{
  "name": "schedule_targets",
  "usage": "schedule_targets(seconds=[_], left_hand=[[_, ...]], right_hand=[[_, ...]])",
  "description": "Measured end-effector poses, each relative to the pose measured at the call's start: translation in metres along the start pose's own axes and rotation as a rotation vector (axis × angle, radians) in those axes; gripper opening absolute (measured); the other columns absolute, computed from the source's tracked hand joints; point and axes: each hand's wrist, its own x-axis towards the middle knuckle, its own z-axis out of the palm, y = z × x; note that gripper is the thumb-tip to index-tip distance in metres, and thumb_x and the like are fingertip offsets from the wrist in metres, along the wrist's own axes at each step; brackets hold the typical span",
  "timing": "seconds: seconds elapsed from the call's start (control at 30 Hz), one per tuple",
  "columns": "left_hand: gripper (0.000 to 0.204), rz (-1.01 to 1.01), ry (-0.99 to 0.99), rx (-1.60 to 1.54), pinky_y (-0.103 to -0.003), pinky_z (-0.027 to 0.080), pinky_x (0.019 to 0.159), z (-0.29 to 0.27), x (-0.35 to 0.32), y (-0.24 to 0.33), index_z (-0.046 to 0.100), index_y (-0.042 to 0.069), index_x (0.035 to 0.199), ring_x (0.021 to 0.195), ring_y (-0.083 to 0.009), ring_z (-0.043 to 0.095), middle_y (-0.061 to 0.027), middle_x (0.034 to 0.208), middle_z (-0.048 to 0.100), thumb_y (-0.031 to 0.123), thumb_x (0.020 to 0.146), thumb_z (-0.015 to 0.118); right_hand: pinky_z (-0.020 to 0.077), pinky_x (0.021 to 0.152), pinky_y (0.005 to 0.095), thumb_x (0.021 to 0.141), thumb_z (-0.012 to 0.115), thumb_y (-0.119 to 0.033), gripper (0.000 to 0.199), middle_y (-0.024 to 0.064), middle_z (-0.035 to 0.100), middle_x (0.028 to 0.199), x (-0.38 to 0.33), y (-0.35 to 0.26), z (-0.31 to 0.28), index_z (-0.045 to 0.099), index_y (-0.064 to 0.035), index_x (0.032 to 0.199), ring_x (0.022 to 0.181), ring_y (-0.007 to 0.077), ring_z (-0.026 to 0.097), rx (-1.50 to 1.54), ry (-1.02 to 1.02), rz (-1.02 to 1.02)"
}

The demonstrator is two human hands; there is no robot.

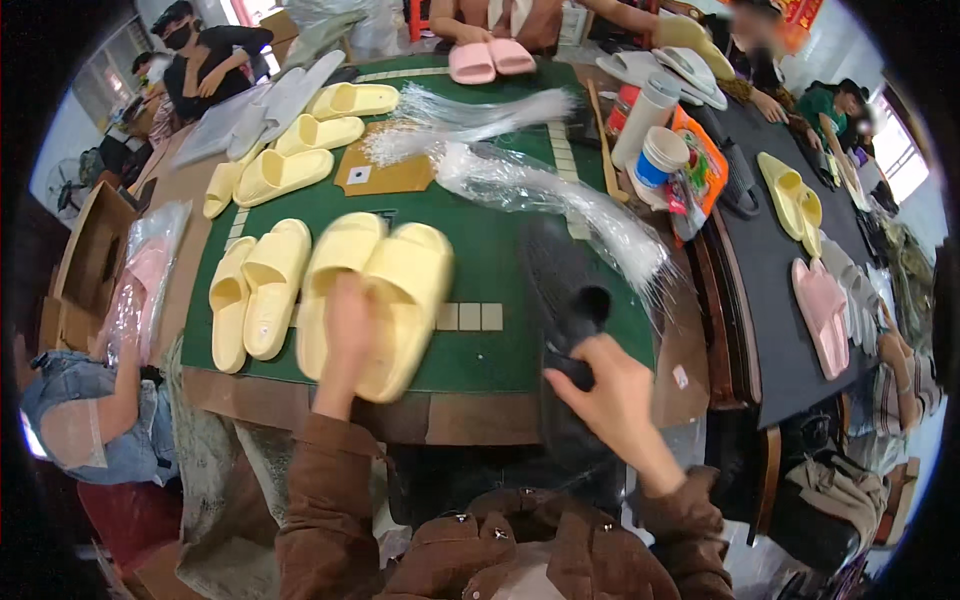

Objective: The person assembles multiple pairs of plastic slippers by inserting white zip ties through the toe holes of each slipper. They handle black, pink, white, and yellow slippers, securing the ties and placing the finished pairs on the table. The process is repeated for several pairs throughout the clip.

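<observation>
A pair of pale yellow slide slippers (pixel 413 262) is in my left hand (pixel 350 325), whose fingers are tucked under the straps; the pair looks slightly blurred. My right hand (pixel 610 385) grips a black slipper (pixel 548 275) by its strap, at the right part of the green mat. The black shape is smeared, so I cannot tell whether it is one slipper or two. Just left of my left hand, another yellow pair (pixel 275 285) lies on the mat. More yellow slippers (pixel 285 175) lie along the far left edge.
Bundles of clear plastic ties (pixel 540 185) spread over the green mat (pixel 480 355). A wooden stick (pixel 602 140), a white-and-blue cup (pixel 660 157) and an orange packet (pixel 697 165) stand at right. Across the table, a person holds pink slippers (pixel 490 60). Other people work on both sides.
</observation>
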Motion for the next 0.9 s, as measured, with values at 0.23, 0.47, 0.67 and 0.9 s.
schedule_targets(seconds=[0.23,0.47,0.67,0.9], left_hand=[[0.026,-0.057,0.289,0.231,-0.048,0.041,0.091,-0.036,0.023,-0.166,0.054,-0.007,0.102,0.102,-0.0424,0.053,-0.0264,0.105,0.057,0.017,0.092,0.054],[0.034,-0.382,0.139,0.583,-0.048,0.044,0.088,-0.109,0.009,-0.185,0.055,-0.007,0.099,0.097,-0.0413,0.056,-0.0277,0.106,0.059,0.026,0.091,0.058],[0.034,0.038,0.05,-0.28,-0.043,0.043,0.095,-0.11,-0.039,0.039,0.054,0.001,0.118,0.11,-0.0392,0.053,-0.0186,0.118,0.057,0.018,0.088,0.059],[0.072,0.46,-0.1,-0.305,-0.058,0.019,0.111,-0.048,-0.118,0.196,0.047,0.0,0.132,0.137,-0.038,0.029,-0.0178,0.141,0.04,0.025,0.071,0.076]], right_hand=[[0.0514,0.067,0.0364,0.08,0.071,-0.018,0.025,0.0088,0.061,0.091,0.014,-0.031,0.047,0.062,-0.0074,0.1,0.08,0.0281,0.065,0.353,0.057,-0.016],[0.0517,0.075,0.0425,0.072,0.076,-0.026,0.05,0.0116,0.055,0.109,0.073,0.013,0.034,0.058,-0.0119,0.116,0.088,0.0324,0.064,0.099,0.04,-0.131],[0.051,0.081,0.0483,0.073,0.07,-0.026,0.063,0.015,0.056,0.119,0.112,0.042,0.066,0.048,-0.0106,0.129,0.095,0.0405,0.062,-0.084,-0.081,-0.112],[0.053,0.071,0.0489,0.073,0.061,-0.017,0.037,0.0228,0.059,0.102,0.079,0.02,0.061,0.052,0.0014,0.104,0.081,0.041,0.065,-0.374,-0.109,0.047]])
